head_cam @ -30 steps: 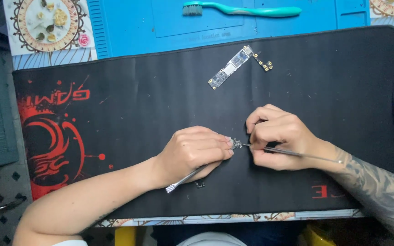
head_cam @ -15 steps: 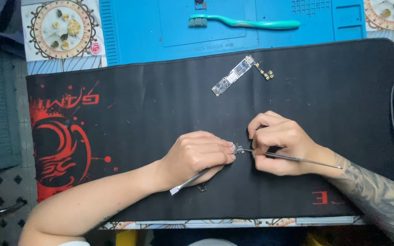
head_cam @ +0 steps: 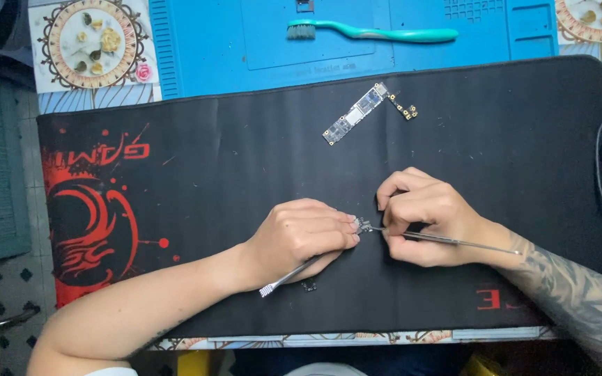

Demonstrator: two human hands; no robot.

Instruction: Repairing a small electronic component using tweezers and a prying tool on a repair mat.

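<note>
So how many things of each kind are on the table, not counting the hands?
Mats: 2, a black desk mat and a blue work mat
Toothbrush: 1
Circuit boards: 1 long one
Small gold-tipped flex part: 1
Thin metal tools: 2, left hand's, right hand's
Tiny part between the tips: 1
Total: 8

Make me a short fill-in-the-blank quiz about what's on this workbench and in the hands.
1. The toothbrush lies on the ____ mat.
2. Both hands work over the ____ mat.
3. The right hand holds a thin ____ tool.
4. The long circuit board lies ____ of the hands' grip.

Missing words: blue; black; metal; out
</note>
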